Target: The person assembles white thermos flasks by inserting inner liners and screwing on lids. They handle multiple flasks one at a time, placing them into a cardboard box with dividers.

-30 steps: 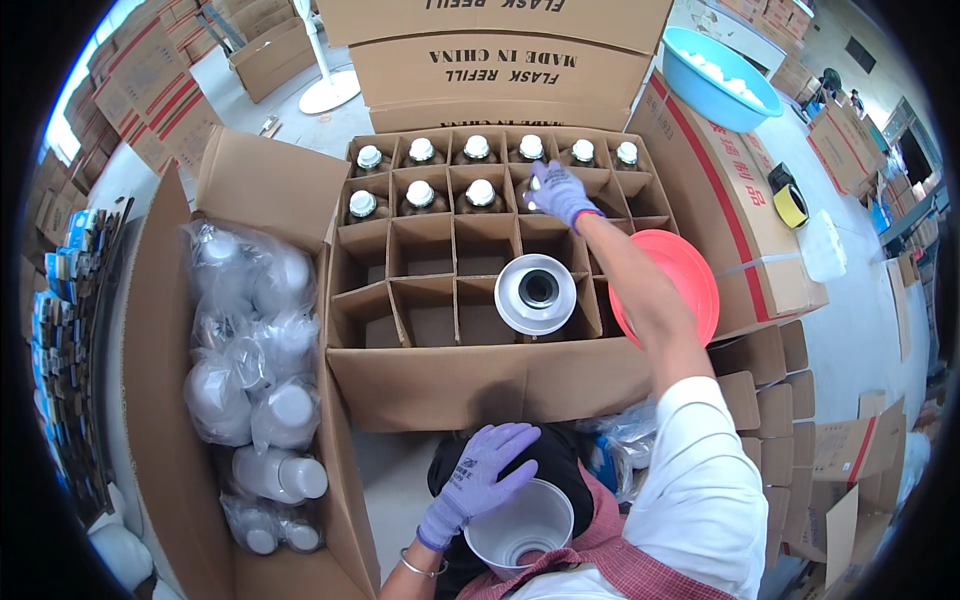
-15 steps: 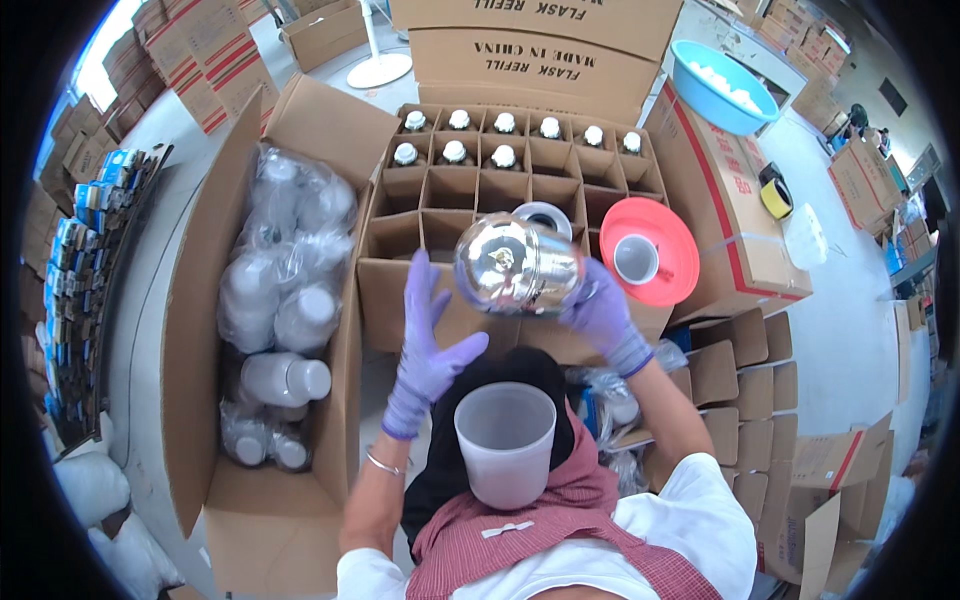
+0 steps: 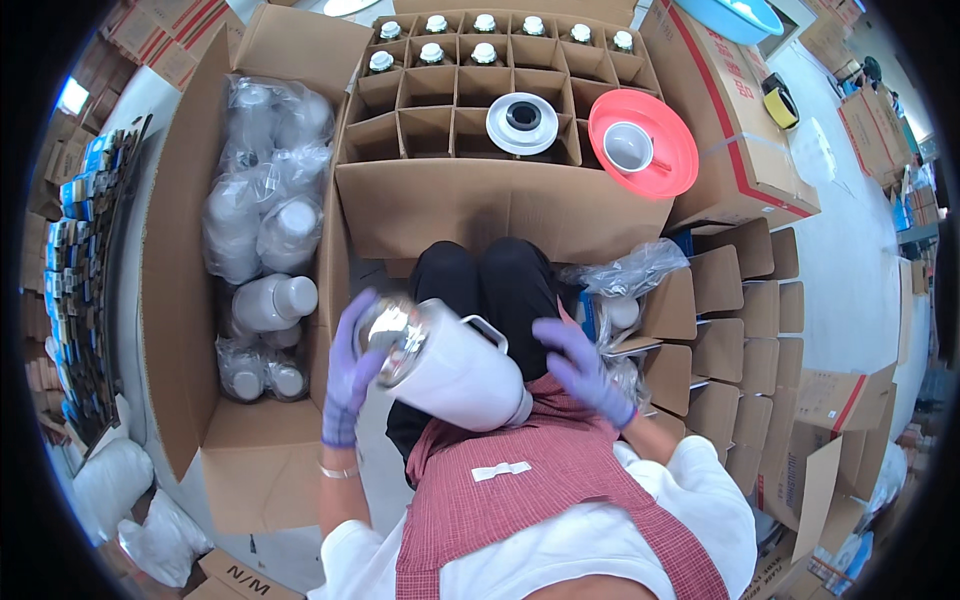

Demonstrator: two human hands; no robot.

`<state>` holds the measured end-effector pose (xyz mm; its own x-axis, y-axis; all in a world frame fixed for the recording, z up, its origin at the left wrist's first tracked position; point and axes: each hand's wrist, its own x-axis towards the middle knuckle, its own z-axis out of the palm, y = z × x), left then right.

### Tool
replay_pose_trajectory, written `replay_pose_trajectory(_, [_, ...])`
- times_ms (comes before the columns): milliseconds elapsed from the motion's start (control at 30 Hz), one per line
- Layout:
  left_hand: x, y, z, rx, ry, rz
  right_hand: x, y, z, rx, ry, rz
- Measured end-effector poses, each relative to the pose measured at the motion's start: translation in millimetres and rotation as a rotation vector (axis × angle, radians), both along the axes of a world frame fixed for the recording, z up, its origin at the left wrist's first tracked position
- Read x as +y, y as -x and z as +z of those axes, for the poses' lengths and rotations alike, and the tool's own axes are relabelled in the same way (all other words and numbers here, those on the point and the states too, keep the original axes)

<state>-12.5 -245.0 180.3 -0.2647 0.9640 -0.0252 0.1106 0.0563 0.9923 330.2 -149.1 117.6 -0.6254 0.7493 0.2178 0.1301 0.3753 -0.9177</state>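
Flask held over the lap

Left hand (image 3: pixel 350 365) clamps the white flask's (image 3: pixel 450 365) shiny end, tilted over the lap; right hand (image 3: pixel 580 370) hovers beside it, fingers spread. Divided box (image 3: pixel 500 200) ahead holds capped flasks in its far cells.

Pale concrete floor (image 3: pixel 860 250) is lying beyond the grip, crowded with stacked cardboard cartons (image 3: pixel 760 330); daylight is glaring off the floor's far left patch (image 3: pixel 72 97).

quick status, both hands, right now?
Left hand: closed around the shiny end of the white flask, holding it tilted over the lap.
Right hand: open, fingers spread, beside the flask; contact cannot be told.
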Motion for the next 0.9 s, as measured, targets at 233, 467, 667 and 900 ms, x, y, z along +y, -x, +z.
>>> replay_pose_trajectory(233, [-120,-30,-134,-0.634,0.146,0.303,-31,50,18,0.185,0.077,0.158])
replay_pose_trajectory(467, [-89,1,-85,0.801,0.046,-0.136,41,121,110,0.263,-0.035,0.51])
replay_pose_trajectory(667, [-7,-18,-49,0.13,-0.009,-0.081,57,125,149,0.312,-0.176,0.307])
replay_pose_trajectory(900, [29,-56,-51,-0.663,-0.033,0.131,64,122,182,0.245,-0.258,0.021])
